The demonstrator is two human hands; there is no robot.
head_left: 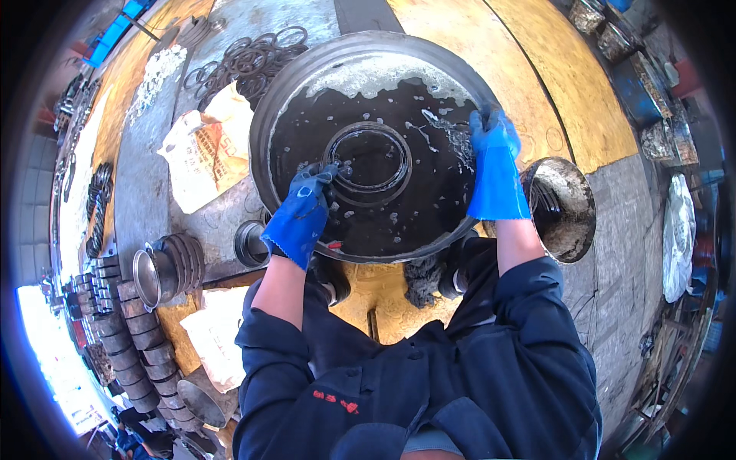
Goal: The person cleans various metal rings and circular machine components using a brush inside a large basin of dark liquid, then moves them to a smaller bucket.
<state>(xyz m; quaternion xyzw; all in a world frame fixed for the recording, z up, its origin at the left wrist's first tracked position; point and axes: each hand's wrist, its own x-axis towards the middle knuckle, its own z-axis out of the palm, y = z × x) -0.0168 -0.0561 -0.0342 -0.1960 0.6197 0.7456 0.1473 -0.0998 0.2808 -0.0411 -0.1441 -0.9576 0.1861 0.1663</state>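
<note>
A large round basin of dark liquid, with pale foam along its far side, stands in front of me. In the liquid sits a metal ring, partly under the surface. My left hand, in a blue rubber glove, has its fingers closed on the ring's left edge. At the basin's right rim is my right hand, gloved the same way, with its fingers curled over the edge. A small red thing lies by the near rim, too small to name.
Dark rings lie heaped beyond the basin, near a printed sack. Beside its left is a small round pot; at right is an oily bucket. Stacked metal cylinders and leaning rings stand at left.
</note>
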